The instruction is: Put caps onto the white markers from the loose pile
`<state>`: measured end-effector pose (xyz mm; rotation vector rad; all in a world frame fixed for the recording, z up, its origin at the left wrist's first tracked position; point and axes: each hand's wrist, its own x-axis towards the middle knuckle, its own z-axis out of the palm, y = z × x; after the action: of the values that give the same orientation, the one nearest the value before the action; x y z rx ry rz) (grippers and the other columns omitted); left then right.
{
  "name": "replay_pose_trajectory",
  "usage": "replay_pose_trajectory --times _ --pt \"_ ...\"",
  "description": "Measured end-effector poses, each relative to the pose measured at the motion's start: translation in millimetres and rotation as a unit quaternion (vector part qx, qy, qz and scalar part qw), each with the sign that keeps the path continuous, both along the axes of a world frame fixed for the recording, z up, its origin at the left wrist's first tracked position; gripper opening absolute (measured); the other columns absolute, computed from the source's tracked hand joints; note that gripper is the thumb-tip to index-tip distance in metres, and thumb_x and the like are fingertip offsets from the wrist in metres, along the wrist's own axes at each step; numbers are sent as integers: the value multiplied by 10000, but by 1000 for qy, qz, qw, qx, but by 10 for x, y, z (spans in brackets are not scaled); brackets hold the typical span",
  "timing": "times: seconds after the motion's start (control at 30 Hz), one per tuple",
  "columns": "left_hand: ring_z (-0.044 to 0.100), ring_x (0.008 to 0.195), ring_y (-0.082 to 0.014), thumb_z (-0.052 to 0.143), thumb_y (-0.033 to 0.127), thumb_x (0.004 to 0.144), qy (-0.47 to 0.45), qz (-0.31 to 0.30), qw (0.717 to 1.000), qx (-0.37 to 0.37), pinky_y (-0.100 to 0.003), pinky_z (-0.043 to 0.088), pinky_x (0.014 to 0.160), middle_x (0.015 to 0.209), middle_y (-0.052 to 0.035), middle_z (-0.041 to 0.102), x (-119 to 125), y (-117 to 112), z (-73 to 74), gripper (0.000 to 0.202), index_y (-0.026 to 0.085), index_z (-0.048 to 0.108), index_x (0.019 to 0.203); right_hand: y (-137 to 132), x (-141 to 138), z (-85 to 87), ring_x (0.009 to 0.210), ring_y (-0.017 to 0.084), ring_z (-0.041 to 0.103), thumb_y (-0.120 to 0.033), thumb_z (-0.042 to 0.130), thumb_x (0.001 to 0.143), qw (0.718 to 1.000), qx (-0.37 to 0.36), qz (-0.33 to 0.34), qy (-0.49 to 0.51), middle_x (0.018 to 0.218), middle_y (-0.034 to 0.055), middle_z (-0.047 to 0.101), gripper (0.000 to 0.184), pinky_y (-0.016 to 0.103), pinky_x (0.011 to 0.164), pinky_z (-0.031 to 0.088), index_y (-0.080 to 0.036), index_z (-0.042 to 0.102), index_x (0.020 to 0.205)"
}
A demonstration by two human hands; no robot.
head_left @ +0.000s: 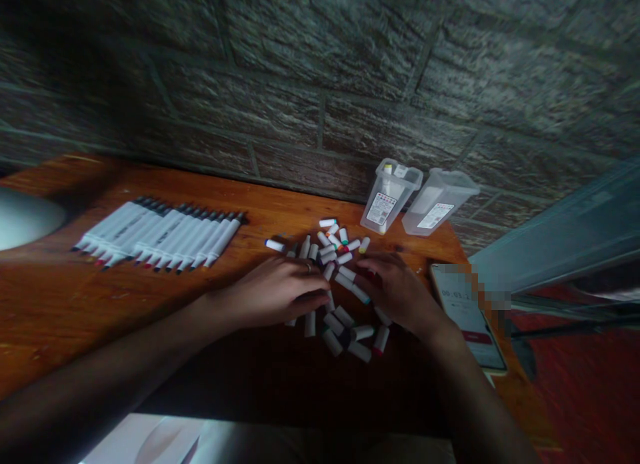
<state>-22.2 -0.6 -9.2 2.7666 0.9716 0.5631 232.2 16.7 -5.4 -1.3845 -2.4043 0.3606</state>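
Observation:
A loose pile of short white marker caps (pixel 344 316) with coloured ends lies between my two hands. My left hand (pixel 287 287), with a ring on one finger, rests over the left side of the pile. Its fingers are bent inward, and what is under them is hidden. White pieces, one with a narrow tip, stick out above and below it. On the right side my right hand (pixel 400 287) reaches in, thumb and forefinger apart, near a white piece (pixel 345 273) and a red-ended cap partly behind the fingers.
A row of white markers (pixel 165 234) lies at the left. Two clear plastic containers (pixel 391 196) stand by the stone wall (pixel 280 97), the left one holding a yellow-ended marker. A phone (pixel 467 317) showing a timer lies near the right edge. White paper (pixel 145 441) is at the front.

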Motion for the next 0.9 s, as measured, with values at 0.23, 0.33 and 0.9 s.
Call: replay_pose_trajectory --times 0.23,0.33,0.9 --pt "676 872 -155 545 324 979 0 -2 1000 -8 -268 465 760 970 6 733 4 0 27 200 260 725 1037 -4 1 14 1122 257 637 -278 616 924 1000 3 1 4 1171 94 717 232 420 999 507 -213 732 1114" --pt "678 874 -157 536 327 983 1 2 1000 -6 -266 471 769 970 -2 734 2 -1 19 211 260 728 1041 -10 2 20 1122 259 638 -280 615 923 1000 10 0 6 1171 97 718 226 422 996 508 -211 735 1102" --pt "690 900 -164 535 337 983 13 2 1000 -7 -269 484 780 1005 -4 742 -2 -8 31 215 270 725 1058 -18 -8 33 1127 256 637 -280 602 929 1000 7 3 5 1170 83 720 231 430 997 515 -242 731 1116"
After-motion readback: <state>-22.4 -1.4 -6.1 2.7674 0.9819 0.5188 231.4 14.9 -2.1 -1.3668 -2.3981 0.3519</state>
